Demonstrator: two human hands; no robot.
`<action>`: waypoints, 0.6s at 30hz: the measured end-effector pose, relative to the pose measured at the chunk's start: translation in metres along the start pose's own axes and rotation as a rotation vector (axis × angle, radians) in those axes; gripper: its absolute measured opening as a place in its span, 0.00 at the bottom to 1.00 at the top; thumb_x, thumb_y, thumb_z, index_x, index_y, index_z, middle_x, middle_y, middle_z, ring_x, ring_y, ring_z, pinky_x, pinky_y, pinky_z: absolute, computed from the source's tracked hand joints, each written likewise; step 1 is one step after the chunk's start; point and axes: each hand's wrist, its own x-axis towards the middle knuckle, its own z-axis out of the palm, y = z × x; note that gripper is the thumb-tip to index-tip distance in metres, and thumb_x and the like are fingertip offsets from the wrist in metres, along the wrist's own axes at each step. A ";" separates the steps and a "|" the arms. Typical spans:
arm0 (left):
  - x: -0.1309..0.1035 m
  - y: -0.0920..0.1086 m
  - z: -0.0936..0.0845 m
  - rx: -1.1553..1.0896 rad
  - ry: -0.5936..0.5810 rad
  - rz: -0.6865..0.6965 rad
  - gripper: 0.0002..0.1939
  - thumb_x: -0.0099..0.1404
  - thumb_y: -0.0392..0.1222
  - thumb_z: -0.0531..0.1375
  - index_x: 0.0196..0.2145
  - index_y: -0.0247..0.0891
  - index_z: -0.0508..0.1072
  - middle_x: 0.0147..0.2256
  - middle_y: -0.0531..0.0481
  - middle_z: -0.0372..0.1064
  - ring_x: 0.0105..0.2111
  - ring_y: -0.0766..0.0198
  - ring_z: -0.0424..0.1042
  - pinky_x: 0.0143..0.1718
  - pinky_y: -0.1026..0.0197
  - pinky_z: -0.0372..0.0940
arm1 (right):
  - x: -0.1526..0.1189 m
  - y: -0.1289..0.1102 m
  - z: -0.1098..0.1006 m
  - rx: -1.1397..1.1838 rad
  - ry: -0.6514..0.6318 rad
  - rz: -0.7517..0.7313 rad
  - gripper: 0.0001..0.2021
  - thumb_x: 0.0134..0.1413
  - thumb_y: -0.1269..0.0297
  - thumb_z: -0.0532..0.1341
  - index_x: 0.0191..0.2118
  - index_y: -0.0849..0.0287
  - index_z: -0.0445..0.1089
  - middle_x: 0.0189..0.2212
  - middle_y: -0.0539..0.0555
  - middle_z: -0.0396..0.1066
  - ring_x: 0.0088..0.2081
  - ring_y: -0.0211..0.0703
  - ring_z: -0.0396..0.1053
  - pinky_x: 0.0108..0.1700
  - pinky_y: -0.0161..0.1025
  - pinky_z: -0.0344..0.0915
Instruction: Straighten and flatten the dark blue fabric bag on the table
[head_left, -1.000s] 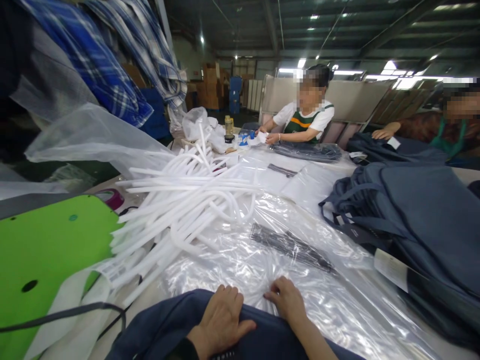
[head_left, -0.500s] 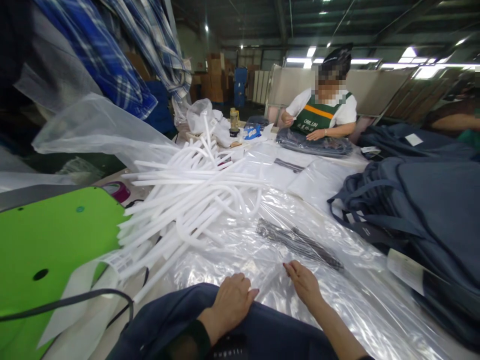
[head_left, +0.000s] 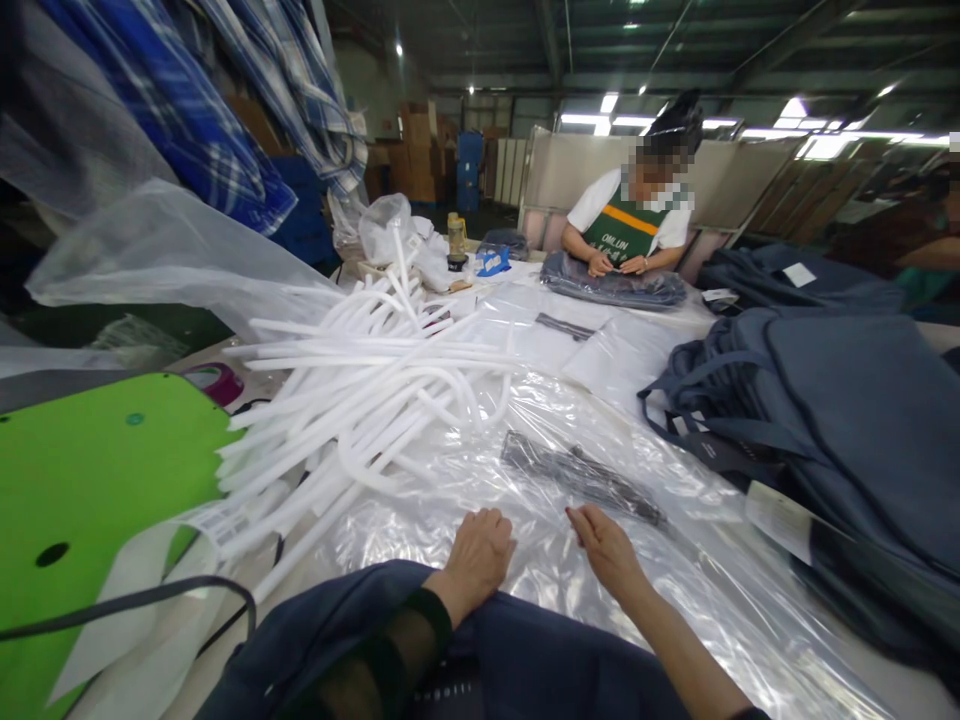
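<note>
My left hand (head_left: 480,555) is curled on the clear plastic sheeting (head_left: 420,535), its fingertips closed on the film just beyond a navy fabric bag (head_left: 360,610). To its right, my right hand (head_left: 606,548) pinches the plastic between thumb and fingers. How much film each hand holds is hard to see, as it is transparent. The navy bag lies under my forearms at the near edge, with pale lettering on a dark patch. A dark striped bundle (head_left: 581,475) lies at the plastic beyond my hands.
White foam tubes (head_left: 390,370) are piled at left centre, near a green panel (head_left: 112,450) and a black cable (head_left: 150,597). Stacked navy bags (head_left: 840,390) stand at right. Across the table, a co-worker in a green apron (head_left: 626,235) handles a plastic-wrapped item (head_left: 611,285).
My left hand has moved forward and slightly right, off the navy bag's edge onto the plastic. My right hand stays nearly in place. The co-worker's hands have come together on the wrapped item.
</note>
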 end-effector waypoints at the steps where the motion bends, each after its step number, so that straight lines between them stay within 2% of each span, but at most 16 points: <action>1: -0.001 0.003 -0.002 -0.005 0.013 0.012 0.14 0.67 0.45 0.55 0.44 0.34 0.70 0.45 0.41 0.69 0.49 0.51 0.67 0.51 0.49 0.61 | 0.000 -0.001 -0.001 0.009 0.012 -0.005 0.20 0.46 0.40 0.42 0.22 0.51 0.53 0.19 0.50 0.61 0.26 0.46 0.62 0.34 0.44 0.57; 3: -0.003 0.011 -0.003 -0.009 0.040 0.025 0.26 0.59 0.53 0.63 0.48 0.32 0.67 0.48 0.39 0.68 0.51 0.48 0.65 0.53 0.47 0.59 | 0.001 -0.005 -0.002 0.020 0.036 -0.017 0.21 0.45 0.39 0.42 0.21 0.51 0.53 0.18 0.50 0.60 0.26 0.46 0.62 0.33 0.44 0.57; 4: -0.003 0.015 -0.004 -0.008 0.052 0.024 0.28 0.57 0.52 0.65 0.50 0.32 0.66 0.49 0.38 0.67 0.51 0.47 0.65 0.53 0.46 0.59 | 0.001 -0.006 -0.003 0.023 0.045 -0.024 0.22 0.45 0.38 0.42 0.21 0.51 0.53 0.18 0.50 0.60 0.25 0.45 0.62 0.33 0.44 0.57; 5: -0.002 0.017 -0.003 -0.008 0.062 0.019 0.24 0.58 0.47 0.64 0.49 0.33 0.67 0.48 0.39 0.68 0.51 0.48 0.65 0.53 0.47 0.59 | 0.002 -0.007 -0.005 0.024 0.050 -0.031 0.22 0.45 0.37 0.42 0.20 0.51 0.53 0.18 0.50 0.60 0.25 0.45 0.61 0.33 0.43 0.57; 7: 0.001 0.020 -0.003 -0.012 0.086 -0.009 0.11 0.65 0.37 0.57 0.45 0.36 0.69 0.45 0.42 0.70 0.48 0.52 0.68 0.50 0.50 0.61 | 0.003 -0.009 -0.009 0.021 0.054 -0.043 0.24 0.46 0.35 0.41 0.20 0.51 0.53 0.18 0.50 0.60 0.25 0.45 0.61 0.32 0.43 0.58; 9: 0.006 0.018 -0.006 -0.025 0.122 -0.066 0.11 0.69 0.33 0.49 0.40 0.37 0.71 0.41 0.44 0.72 0.44 0.55 0.70 0.46 0.53 0.63 | 0.002 -0.009 -0.012 0.013 0.056 -0.055 0.25 0.47 0.34 0.40 0.20 0.51 0.52 0.17 0.50 0.60 0.25 0.45 0.62 0.32 0.43 0.58; 12: 0.011 0.012 -0.017 -0.045 0.183 -0.163 0.13 0.71 0.36 0.45 0.39 0.37 0.69 0.38 0.46 0.73 0.41 0.58 0.72 0.42 0.57 0.64 | -0.008 -0.011 -0.011 -0.003 0.048 -0.059 0.27 0.50 0.33 0.41 0.23 0.52 0.56 0.19 0.49 0.62 0.26 0.45 0.64 0.32 0.43 0.60; 13: 0.011 0.010 -0.021 -0.050 0.197 -0.179 0.13 0.72 0.37 0.45 0.39 0.38 0.69 0.36 0.48 0.73 0.39 0.60 0.73 0.39 0.60 0.64 | -0.013 -0.012 -0.008 -0.020 0.049 -0.066 0.26 0.49 0.33 0.45 0.26 0.53 0.59 0.20 0.49 0.63 0.27 0.46 0.65 0.33 0.43 0.60; 15: 0.012 0.009 -0.030 -0.051 0.217 -0.176 0.12 0.72 0.38 0.45 0.39 0.39 0.68 0.35 0.51 0.74 0.36 0.64 0.73 0.36 0.64 0.63 | -0.024 -0.015 0.004 -0.143 0.105 -0.157 0.26 0.44 0.37 0.58 0.39 0.55 0.65 0.27 0.51 0.68 0.33 0.51 0.68 0.38 0.46 0.62; 17: 0.012 0.009 -0.035 -0.036 0.227 -0.140 0.12 0.73 0.39 0.45 0.39 0.40 0.67 0.35 0.52 0.74 0.35 0.67 0.74 0.34 0.66 0.62 | -0.033 -0.017 0.017 -0.383 0.241 -0.313 0.33 0.43 0.50 0.65 0.54 0.59 0.59 0.34 0.55 0.70 0.38 0.54 0.68 0.42 0.48 0.61; 18: 0.012 0.009 -0.037 -0.022 0.226 -0.116 0.13 0.73 0.40 0.44 0.39 0.40 0.67 0.35 0.52 0.74 0.36 0.66 0.74 0.34 0.66 0.62 | -0.036 -0.017 0.023 -0.509 0.328 -0.383 0.35 0.45 0.58 0.64 0.59 0.61 0.54 0.37 0.57 0.70 0.40 0.54 0.67 0.43 0.48 0.61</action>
